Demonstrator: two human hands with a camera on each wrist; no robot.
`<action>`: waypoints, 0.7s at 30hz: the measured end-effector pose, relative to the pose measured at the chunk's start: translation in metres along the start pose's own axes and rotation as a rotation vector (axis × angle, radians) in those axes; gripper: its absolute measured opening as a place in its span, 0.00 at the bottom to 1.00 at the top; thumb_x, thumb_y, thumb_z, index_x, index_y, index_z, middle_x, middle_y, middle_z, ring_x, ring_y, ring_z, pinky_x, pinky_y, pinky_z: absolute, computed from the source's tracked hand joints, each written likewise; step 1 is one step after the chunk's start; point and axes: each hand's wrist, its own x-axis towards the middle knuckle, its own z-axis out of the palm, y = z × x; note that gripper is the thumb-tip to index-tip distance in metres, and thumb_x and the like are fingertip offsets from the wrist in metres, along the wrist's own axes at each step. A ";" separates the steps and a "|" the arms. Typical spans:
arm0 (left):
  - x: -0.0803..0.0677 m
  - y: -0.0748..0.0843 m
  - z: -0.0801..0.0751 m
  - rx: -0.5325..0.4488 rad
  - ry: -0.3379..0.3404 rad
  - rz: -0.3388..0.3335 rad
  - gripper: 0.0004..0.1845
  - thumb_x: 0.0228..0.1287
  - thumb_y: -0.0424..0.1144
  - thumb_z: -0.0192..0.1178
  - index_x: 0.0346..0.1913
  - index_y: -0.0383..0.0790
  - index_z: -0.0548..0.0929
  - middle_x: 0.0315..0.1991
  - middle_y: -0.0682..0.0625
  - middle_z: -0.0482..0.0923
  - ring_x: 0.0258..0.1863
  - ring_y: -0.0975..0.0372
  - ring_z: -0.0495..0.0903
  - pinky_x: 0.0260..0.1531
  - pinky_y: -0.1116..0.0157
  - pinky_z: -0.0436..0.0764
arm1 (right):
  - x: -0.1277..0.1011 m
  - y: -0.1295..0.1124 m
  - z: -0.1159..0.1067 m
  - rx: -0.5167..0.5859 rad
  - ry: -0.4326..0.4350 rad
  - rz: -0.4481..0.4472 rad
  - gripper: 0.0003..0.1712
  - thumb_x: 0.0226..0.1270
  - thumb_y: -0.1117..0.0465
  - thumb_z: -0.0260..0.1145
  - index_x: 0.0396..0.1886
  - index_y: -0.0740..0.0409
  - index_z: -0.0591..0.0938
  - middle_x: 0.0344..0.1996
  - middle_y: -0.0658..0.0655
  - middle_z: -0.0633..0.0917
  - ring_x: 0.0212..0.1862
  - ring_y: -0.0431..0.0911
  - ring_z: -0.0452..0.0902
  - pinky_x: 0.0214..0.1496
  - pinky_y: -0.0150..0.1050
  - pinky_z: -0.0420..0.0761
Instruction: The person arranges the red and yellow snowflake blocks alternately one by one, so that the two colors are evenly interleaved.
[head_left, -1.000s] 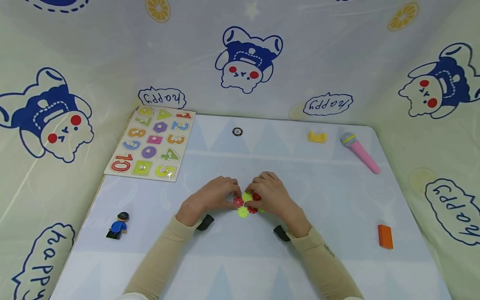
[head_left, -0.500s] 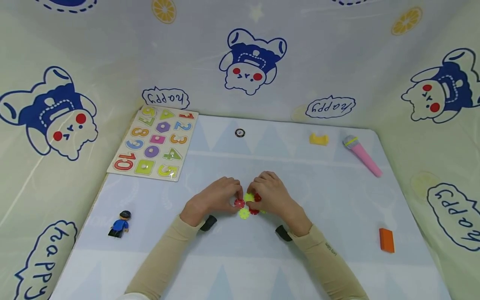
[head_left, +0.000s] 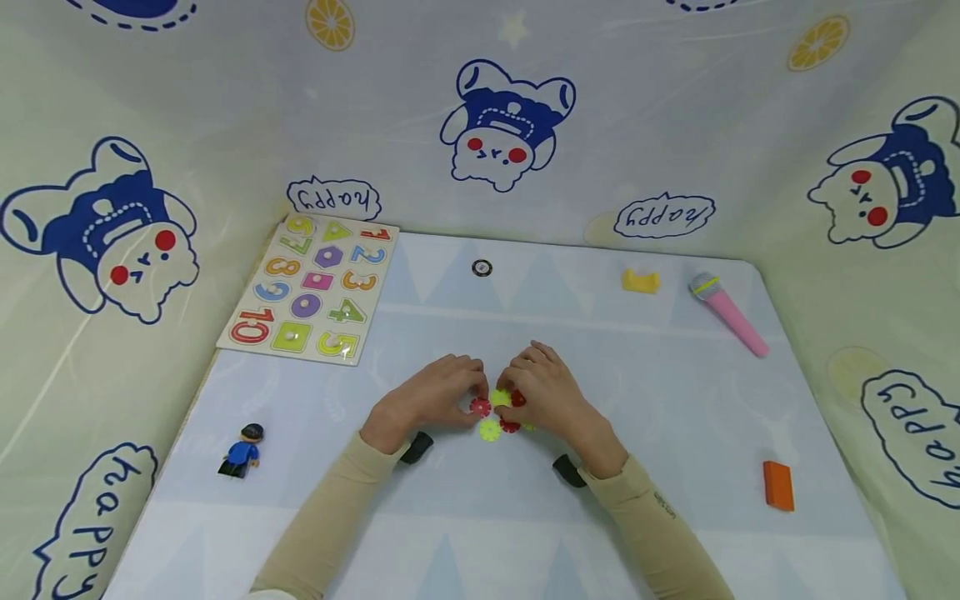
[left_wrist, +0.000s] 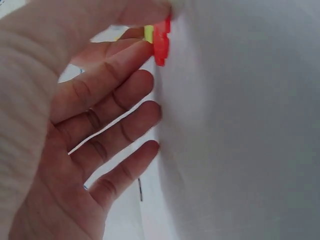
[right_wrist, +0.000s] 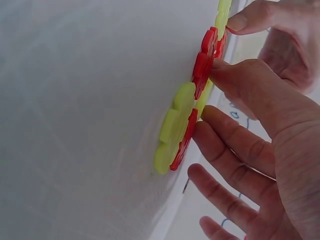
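In the middle of the table, my left hand [head_left: 435, 392] pinches a red notched plastic disc [head_left: 480, 407] between thumb and fingertips. The same red disc [left_wrist: 161, 46] shows edge-on in the left wrist view, with the other fingers of that hand spread below it. Close beside it, my right hand [head_left: 546, 398] holds a cluster of red and yellow-green flower-shaped discs [head_left: 490, 430] by thumb and fingers. Seen from the right wrist, a yellow-green disc [right_wrist: 175, 130] and a red disc [right_wrist: 202, 67] belong to this cluster. My right fingers partly cover it in the head view.
A number puzzle board [head_left: 306, 292] lies back left, a toy figure [head_left: 242, 452] at the left. Along the back are a small black round piece [head_left: 482, 267], a yellow block [head_left: 641, 281] and a pink toy microphone [head_left: 729, 313]. An orange block [head_left: 778, 486] lies right.
The head view has shifted slightly, so everything sits a little further right and lower. Both hands keep their hold on the discs, with hardly any movement between them.
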 end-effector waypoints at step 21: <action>-0.005 0.003 -0.004 -0.108 -0.036 -0.035 0.12 0.61 0.35 0.79 0.45 0.43 0.88 0.39 0.56 0.83 0.41 0.63 0.76 0.50 0.63 0.82 | -0.002 0.001 0.000 -0.007 0.032 -0.015 0.18 0.57 0.48 0.87 0.40 0.51 0.92 0.35 0.48 0.90 0.57 0.51 0.81 0.85 0.63 0.61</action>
